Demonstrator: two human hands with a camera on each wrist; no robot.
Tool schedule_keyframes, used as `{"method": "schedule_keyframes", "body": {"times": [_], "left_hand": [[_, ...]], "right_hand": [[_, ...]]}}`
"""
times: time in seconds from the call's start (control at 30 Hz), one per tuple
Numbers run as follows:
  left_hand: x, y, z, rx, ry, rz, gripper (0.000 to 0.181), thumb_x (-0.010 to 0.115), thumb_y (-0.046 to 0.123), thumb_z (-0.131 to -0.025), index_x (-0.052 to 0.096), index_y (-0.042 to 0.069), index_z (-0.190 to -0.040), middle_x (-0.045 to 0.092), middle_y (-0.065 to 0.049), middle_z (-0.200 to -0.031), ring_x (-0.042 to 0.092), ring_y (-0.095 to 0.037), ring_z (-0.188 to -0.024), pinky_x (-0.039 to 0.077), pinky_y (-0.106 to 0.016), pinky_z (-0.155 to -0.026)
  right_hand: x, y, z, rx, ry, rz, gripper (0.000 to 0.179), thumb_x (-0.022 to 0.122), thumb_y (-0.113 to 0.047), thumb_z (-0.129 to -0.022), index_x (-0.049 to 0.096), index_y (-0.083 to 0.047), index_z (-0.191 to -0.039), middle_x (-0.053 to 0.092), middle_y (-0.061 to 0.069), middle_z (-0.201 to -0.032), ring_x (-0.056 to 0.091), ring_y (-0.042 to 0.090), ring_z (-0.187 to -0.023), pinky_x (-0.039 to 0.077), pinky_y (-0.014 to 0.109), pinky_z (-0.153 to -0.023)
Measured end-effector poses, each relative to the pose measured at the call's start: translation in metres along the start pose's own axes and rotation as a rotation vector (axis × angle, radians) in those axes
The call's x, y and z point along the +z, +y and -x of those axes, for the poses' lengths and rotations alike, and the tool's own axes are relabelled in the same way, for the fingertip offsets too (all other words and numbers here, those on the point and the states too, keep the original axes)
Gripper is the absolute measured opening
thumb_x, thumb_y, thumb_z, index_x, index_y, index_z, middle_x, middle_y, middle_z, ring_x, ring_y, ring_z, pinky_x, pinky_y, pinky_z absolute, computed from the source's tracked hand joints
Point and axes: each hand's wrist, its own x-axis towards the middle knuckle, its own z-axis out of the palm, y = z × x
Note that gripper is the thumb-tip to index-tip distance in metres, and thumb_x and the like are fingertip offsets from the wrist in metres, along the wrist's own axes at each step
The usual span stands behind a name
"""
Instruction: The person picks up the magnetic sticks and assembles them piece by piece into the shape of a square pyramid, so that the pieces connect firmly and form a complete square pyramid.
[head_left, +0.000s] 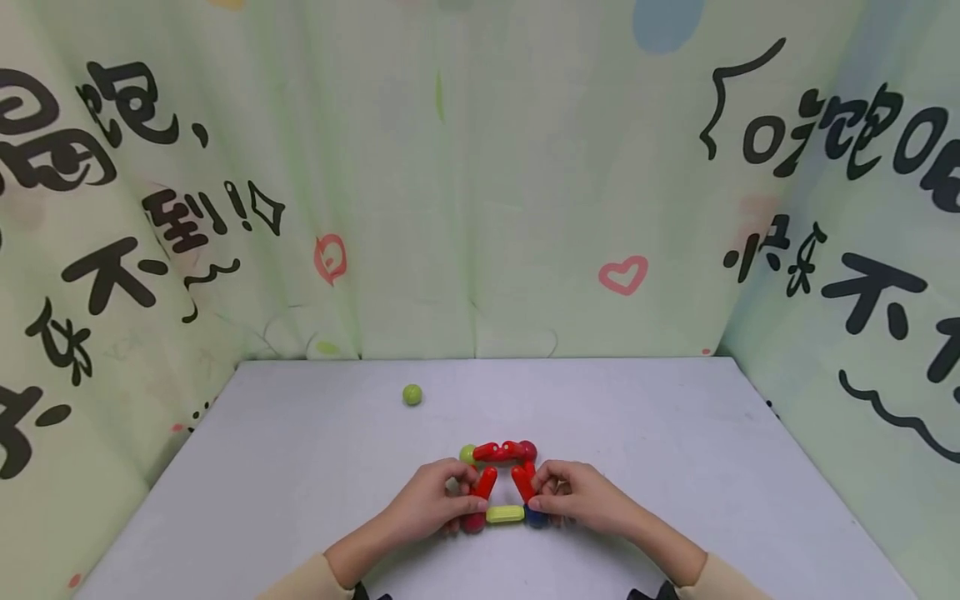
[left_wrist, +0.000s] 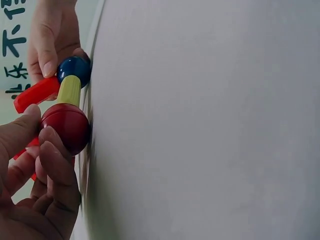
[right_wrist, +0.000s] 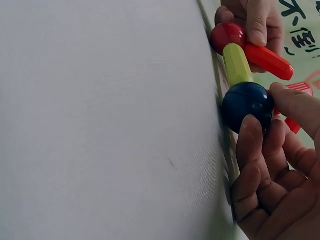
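A frame of toy balls and rods stands on the table in front of me. My left hand [head_left: 429, 504] pinches the dark red ball [left_wrist: 67, 129] at its near left corner. At the near right corner, my right hand [head_left: 588, 498] holds the blue ball [right_wrist: 248, 106] between thumb and fingers. A yellow-green rod [head_left: 506, 514] joins these two balls. From each ball a red rod [head_left: 486, 482] slants upward, the right red rod [head_left: 522, 483] mirroring the left. Behind are a green ball [head_left: 467, 454], a crimson ball [head_left: 528, 450] and red pieces [head_left: 498, 452] between them. Fingers partly hide the side pieces.
A loose green ball [head_left: 412, 394] lies farther back on the white table [head_left: 637, 433], left of the frame. A pale green curtain [head_left: 525, 208] with black lettering surrounds the table's back and sides.
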Motion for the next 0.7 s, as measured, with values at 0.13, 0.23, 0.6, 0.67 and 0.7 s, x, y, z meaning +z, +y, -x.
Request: {"method": "schedule_keyframes", "body": {"times": [0.13, 0.23, 0.6, 0.67, 0.7], "left_hand": [[0.0026, 0.0007, -0.002, 0.007, 0.009, -0.015, 0.025, 0.084, 0.022, -0.087, 0.068, 0.012, -0.103, 0.057, 0.0, -0.077, 0.055, -0.012, -0.049, 0.05, -0.022, -0.048], [0.0035, 0.0014, -0.0028, 0.008, 0.013, -0.03, 0.027, 0.085, 0.024, -0.086, 0.068, 0.013, -0.104, 0.056, 0.001, -0.074, 0.056, -0.012, -0.049, 0.051, -0.022, -0.049], [0.0039, 0.0032, -0.0022, 0.025, 0.03, -0.079, 0.026, 0.085, 0.026, -0.086, 0.068, 0.015, -0.102, 0.055, 0.003, -0.073, 0.055, -0.011, -0.048, 0.051, -0.022, -0.048], [0.0041, 0.0027, -0.0027, 0.026, 0.034, -0.082, 0.026, 0.085, 0.026, -0.086, 0.069, 0.015, -0.103, 0.055, 0.003, -0.073, 0.055, -0.01, -0.048, 0.051, -0.022, -0.048], [0.0042, 0.0024, -0.0027, 0.024, 0.035, -0.083, 0.027, 0.086, 0.026, -0.086, 0.069, 0.015, -0.103, 0.055, 0.004, -0.073, 0.055, -0.01, -0.048, 0.051, -0.022, -0.048]], "right_hand": [[0.0018, -0.0001, -0.0001, 0.004, 0.03, -0.028, 0.022, 0.076, -0.023, -0.095, 0.063, -0.007, -0.102, 0.061, 0.002, -0.08, 0.064, 0.017, -0.064, 0.056, 0.028, -0.062], [0.0027, -0.0012, -0.0002, 0.015, 0.047, -0.035, 0.024, 0.076, -0.023, -0.095, 0.061, -0.006, -0.101, 0.061, 0.002, -0.078, 0.065, 0.019, -0.063, 0.056, 0.028, -0.062], [0.0049, -0.0034, -0.0019, 0.0, 0.051, -0.021, 0.023, 0.076, -0.021, -0.095, 0.059, -0.007, -0.101, 0.057, 0.001, -0.076, 0.063, 0.017, -0.062, 0.056, 0.028, -0.061], [0.0055, -0.0024, -0.0024, -0.003, 0.055, -0.005, 0.022, 0.076, -0.022, -0.095, 0.06, -0.008, -0.101, 0.057, 0.001, -0.076, 0.062, 0.017, -0.062, 0.056, 0.027, -0.061], [0.0057, -0.0021, -0.0026, -0.004, 0.055, -0.001, 0.022, 0.076, -0.022, -0.095, 0.06, -0.008, -0.101, 0.057, 0.001, -0.076, 0.062, 0.017, -0.062, 0.056, 0.027, -0.061]]}}
